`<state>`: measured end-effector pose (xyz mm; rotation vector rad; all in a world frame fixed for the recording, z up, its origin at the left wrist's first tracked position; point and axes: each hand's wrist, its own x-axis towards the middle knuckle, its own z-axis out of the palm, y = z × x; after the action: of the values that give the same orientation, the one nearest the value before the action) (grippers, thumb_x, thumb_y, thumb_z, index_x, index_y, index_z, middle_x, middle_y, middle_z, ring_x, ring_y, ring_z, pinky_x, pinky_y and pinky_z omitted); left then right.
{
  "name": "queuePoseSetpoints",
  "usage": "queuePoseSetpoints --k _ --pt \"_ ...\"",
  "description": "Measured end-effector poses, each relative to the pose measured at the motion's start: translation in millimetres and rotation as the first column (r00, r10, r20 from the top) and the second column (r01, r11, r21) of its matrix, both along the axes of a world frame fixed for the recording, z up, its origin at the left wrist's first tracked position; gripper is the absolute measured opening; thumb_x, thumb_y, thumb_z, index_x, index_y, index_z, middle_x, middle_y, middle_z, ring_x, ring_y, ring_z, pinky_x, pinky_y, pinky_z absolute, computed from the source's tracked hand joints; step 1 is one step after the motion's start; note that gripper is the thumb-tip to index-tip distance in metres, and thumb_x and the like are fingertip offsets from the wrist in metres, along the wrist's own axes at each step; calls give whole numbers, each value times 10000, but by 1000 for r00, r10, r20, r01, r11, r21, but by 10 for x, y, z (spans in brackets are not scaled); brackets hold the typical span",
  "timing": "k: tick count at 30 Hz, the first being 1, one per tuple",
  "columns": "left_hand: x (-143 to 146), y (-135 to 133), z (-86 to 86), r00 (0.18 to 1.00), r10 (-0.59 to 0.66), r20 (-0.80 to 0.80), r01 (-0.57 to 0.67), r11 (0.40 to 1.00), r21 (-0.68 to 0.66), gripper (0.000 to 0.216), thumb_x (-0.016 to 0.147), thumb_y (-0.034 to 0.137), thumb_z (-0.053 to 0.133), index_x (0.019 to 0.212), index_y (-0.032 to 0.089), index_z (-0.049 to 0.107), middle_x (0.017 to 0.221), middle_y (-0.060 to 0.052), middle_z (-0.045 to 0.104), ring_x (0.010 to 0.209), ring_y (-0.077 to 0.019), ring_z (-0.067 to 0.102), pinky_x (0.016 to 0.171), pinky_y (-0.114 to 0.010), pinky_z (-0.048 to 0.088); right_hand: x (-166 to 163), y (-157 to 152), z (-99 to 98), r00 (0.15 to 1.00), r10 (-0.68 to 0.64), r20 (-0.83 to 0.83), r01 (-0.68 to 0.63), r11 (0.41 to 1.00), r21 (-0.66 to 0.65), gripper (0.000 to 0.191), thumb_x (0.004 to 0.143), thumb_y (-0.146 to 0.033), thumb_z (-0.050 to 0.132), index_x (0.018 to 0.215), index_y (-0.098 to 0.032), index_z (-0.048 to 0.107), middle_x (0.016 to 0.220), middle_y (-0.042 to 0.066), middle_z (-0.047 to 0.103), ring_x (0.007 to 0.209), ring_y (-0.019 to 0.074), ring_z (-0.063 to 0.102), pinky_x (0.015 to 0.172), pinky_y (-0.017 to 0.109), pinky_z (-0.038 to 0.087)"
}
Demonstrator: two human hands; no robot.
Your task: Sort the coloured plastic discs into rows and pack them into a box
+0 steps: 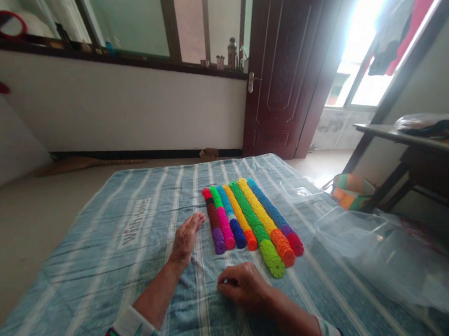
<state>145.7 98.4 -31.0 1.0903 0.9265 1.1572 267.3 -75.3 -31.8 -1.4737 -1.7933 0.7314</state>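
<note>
While both hands are parked on the bedding, the row of seven bright rods of stacked plastic discs [249,219] lies just past my knuckles, side by side and touching. Packed like that they brace each other, which I reckon is why none has rolled off across the cloth.

My left hand [186,237] is flat, palm down, fingers straight and together, with nothing in it. It sits just beside the outermost rod, the red, brown and purple one, on the thumb side. I can't tell whether the thumb edge actually touches it. My guess is the flat palm is there as a stop on that open side.

My right hand [242,286] rests knuckles-up with the fingers curled under, close to the near ends of the rods but apart from them. Nothing shows in it, though something small tucked under the fingers would be hidden.

Everything rests on the blue-and-white striped cotton sheet [123,263], soft enough to keep the rods from sliding. Out past my right wrist sit a clear plastic tub [359,233] and, further off, a shallow clear plastic tray [300,189], both within reach. Well beyond my fingertips there's a dark brown wooden door [282,69].
</note>
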Motion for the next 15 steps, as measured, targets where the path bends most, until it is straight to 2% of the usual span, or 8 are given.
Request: queuePoseSetpoints --k 4,9,12,15 --pt "-1 25 -7 1000 0 4 0 1000 -13 279 863 373 533 983 146 644 1156 -149 671 1131 -245 614 1102 -429 369 26 -10 69 999 -25 28 24 999 46 136 798 -171 583 756 -188 711 620 -29 614 552 92 511 545 199 335" --pt "-7 19 -8 1000 6 4 -6 1000 -16 298 871 366 528 1000 121 639 1136 -153 675 1094 -228 634 1091 -419 387 188 -16 236 984 -112 138 87 981 172 186 842 -185 556 690 -185 663 610 -27 601 561 92 509 551 204 320" --pt "-13 14 -20 1000 3 25 -2 999 -33 266 878 346 529 985 135 650 1112 -135 688 1071 -220 645 1081 -407 400 438 26 370 941 -270 202 215 942 256 206 886 -204 517 736 -183 656 665 -9 615 611 103 550 587 209 339" --pt "-15 16 -42 999 10 46 -8 999 -39 258 881 340 531 981 136 655 1100 -130 694 1059 -218 650 1074 -402 408 804 128 538 804 -473 360 360 870 338 223 900 -213 490 763 -178 661 778 29 624 708 139 579 653 232 366"
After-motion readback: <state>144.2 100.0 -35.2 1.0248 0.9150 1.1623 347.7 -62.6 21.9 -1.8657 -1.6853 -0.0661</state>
